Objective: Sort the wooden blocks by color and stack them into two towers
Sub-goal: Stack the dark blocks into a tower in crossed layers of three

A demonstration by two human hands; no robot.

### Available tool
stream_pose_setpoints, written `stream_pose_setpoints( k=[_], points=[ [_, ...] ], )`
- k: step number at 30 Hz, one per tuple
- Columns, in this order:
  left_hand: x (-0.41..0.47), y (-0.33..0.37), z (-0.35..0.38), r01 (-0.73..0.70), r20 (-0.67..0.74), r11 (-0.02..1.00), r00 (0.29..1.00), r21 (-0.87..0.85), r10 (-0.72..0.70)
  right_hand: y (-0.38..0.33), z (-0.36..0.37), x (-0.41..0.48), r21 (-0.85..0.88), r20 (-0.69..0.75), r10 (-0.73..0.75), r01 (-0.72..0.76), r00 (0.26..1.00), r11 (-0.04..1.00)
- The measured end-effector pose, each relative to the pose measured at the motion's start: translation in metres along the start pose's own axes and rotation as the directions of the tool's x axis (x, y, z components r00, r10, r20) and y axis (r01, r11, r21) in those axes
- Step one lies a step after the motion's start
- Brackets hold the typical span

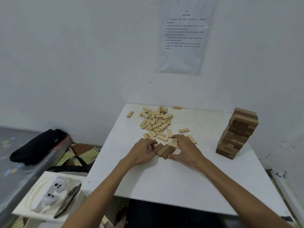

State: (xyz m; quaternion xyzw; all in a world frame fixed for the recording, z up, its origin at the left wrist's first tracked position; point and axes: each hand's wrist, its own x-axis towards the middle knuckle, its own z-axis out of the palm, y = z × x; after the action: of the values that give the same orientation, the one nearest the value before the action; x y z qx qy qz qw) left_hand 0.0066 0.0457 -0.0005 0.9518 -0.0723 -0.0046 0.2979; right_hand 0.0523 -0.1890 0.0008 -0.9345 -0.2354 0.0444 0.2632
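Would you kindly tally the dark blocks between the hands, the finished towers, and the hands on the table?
Dark blocks held side by side between the hands: 3
Dark towers: 1
Hands, left hand and right hand: 2
Total: 6
The light blocks lie in a loose pile, too jumbled to count.

**Colours and patterns on and around the table**

White table point(172, 181), speckled near far edge. Pale tan blocks point(155, 121) in the loose pile. Dark brown tower point(237, 134), shades mixed mid to deep brown. Three brown blocks point(164, 150) between the hands. Wall point(82, 55) whitish-grey; white paper sheet point(182, 38), black print. Black cloth point(37, 146). Mat point(77, 153) yellow-brown fan pattern.
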Motion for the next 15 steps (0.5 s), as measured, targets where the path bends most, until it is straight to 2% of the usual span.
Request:
stream_pose_setpoints(
  k=[2, 5, 10, 13, 15],
  points=[
    [0.0, 0.0, -0.006, -0.013, 0.141, 0.999, 0.99, 0.041, 0.007, 0.005, -0.003, 0.004, 0.026, 0.109, 0.077, -0.08, 0.991, 0.996],
    [0.001, 0.002, -0.011, -0.043, 0.295, 0.997, 0.955, 0.06, 0.023, 0.01, -0.004, 0.007, 0.058, 0.203, 0.051, -0.064, 0.978, 0.996],
    [0.006, -0.001, -0.005, -0.026, 0.316, 0.999, 0.948, -0.036, 0.036, 0.011, -0.009, 0.005, 0.049, 0.294, -0.059, 0.047, 0.954, 0.998],
    [0.005, 0.002, -0.003, -0.053, 0.277, 0.999, 0.96, 0.0, 0.051, 0.012, -0.011, 0.004, 0.056, 0.347, -0.092, 0.077, 0.933, 0.995],
    [0.004, 0.003, 0.0, -0.075, 0.238, 0.997, 0.969, 0.014, 0.07, 0.013, -0.009, 0.003, 0.064, 0.32, -0.11, 0.095, 0.941, 0.993]
  ],
)
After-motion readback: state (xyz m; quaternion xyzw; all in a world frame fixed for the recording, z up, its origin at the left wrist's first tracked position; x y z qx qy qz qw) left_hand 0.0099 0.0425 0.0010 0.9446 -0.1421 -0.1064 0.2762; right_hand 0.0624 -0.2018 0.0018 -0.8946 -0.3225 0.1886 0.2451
